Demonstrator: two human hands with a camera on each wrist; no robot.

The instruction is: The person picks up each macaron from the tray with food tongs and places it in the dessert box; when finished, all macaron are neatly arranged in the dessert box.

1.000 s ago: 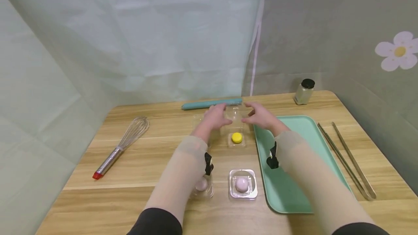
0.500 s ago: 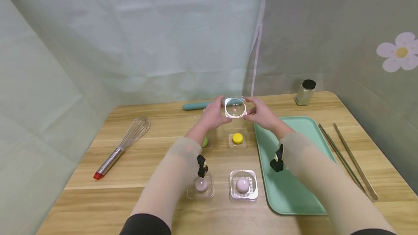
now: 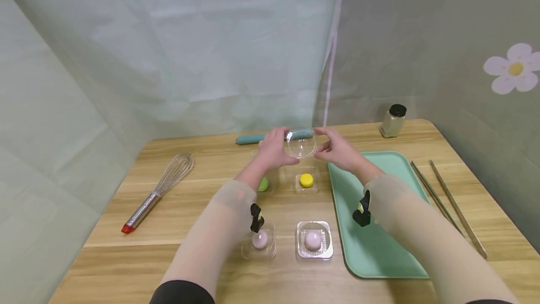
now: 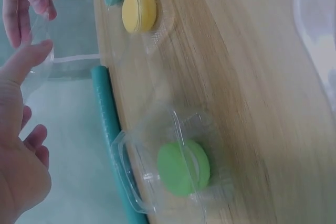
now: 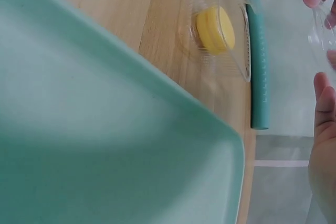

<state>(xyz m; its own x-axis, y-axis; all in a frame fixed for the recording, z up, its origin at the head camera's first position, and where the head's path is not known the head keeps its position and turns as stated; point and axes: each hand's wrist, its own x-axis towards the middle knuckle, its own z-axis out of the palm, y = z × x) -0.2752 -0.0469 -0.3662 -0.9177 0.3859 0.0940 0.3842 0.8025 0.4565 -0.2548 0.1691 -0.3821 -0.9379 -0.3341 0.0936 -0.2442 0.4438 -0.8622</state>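
Note:
Both hands are raised near the back of the table with a clear plastic lid between them. My left hand holds its left side, and my right hand holds its right side with thumb and fingers. Below the lid sits a yellow macaron in a clear plastic box. A green macaron lies in another clear box beneath my left hand; in the head view that forearm partly covers it. Nearer the front are two lilac round sweets, one on the left and one on the right, each in a clear box.
A green tray lies right of the boxes, under the right forearm. Metal tongs are beyond it. A whisk lies at left. Behind the hands is a teal roll, and a black-capped jar stands at back right.
The lid, facing me with its square rim half a second ago, has tilted and now shows its rounded dome. The left forearm has shifted left, uncovering the green macaron in the head view.

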